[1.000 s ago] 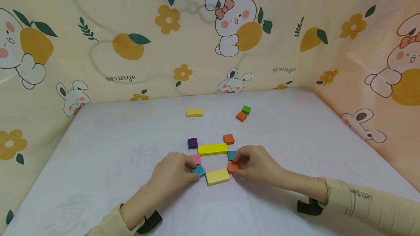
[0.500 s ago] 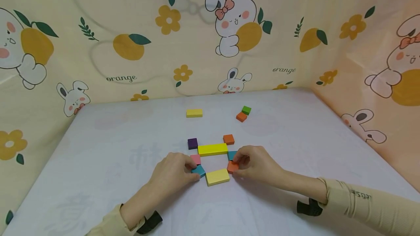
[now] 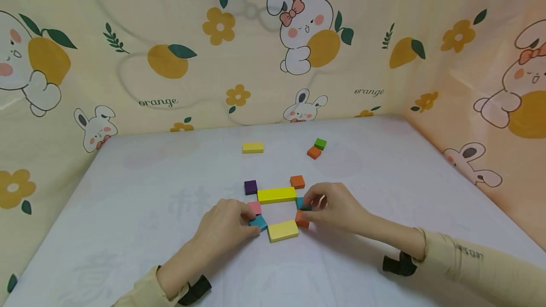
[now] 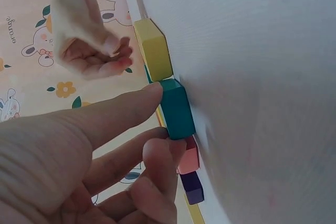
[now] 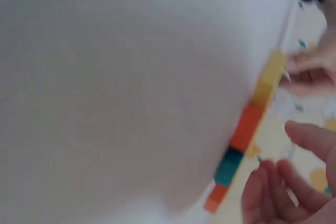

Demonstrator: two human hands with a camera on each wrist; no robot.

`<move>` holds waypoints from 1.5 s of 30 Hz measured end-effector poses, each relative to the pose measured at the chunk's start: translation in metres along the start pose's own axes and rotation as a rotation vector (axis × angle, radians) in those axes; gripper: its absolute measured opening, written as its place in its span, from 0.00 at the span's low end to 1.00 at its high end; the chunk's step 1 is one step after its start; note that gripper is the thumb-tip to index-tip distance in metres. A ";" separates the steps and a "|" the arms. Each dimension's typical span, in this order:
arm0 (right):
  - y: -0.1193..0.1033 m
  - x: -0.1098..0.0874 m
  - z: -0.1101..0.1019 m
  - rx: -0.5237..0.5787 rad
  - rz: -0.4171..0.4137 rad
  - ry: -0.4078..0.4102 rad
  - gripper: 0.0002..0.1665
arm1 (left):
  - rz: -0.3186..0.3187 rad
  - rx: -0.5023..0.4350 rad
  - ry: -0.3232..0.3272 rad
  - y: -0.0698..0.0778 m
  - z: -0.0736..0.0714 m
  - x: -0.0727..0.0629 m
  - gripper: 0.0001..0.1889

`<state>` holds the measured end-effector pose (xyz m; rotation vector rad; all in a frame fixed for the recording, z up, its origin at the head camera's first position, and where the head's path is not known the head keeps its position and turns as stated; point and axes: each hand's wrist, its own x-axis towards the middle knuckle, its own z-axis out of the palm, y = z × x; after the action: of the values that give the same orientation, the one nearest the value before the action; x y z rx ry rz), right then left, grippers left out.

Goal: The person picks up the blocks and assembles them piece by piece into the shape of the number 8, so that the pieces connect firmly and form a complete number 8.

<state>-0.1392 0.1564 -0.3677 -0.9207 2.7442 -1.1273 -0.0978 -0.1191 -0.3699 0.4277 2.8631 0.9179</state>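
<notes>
My left hand (image 3: 225,224) pinches a teal block (image 4: 177,109) at the near left of a ring of blocks, thumb on one side and fingertips on the other. My right hand (image 3: 337,206) hovers beside an orange block (image 3: 302,221) and a second teal block (image 3: 300,202). In the right wrist view its thumb and fingers stand apart, with nothing between them. A pale yellow block (image 3: 283,231) forms the ring's near side, a longer bright yellow block (image 3: 276,195) its far side. Behind the left teal block sits a pink block (image 3: 254,207).
Past the ring's far corners lie a purple block (image 3: 250,187) and an orange block (image 3: 297,182). Farther back are a pale yellow block (image 3: 253,148) and a green block (image 3: 320,144) touching another orange block (image 3: 314,153). A printed curtain (image 3: 251,60) surrounds the white table (image 3: 170,250).
My right hand has let go of the near orange block and risen slightly off it. The left hand and the blocks have stayed in place.
</notes>
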 end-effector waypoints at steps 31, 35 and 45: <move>0.061 0.060 -0.031 0.152 0.155 -0.051 0.16 | -0.009 -0.001 -0.009 0.001 0.002 0.000 0.10; 0.059 0.060 -0.028 0.144 0.140 -0.078 0.15 | -0.004 0.002 -0.004 0.000 0.002 0.000 0.10; 0.051 0.063 -0.023 0.068 0.150 -0.066 0.11 | -0.013 -0.048 0.030 -0.007 -0.014 0.010 0.08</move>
<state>-0.2229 0.1659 -0.3722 -0.7172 2.6538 -1.1347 -0.1112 -0.1297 -0.3627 0.3935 2.8608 0.9968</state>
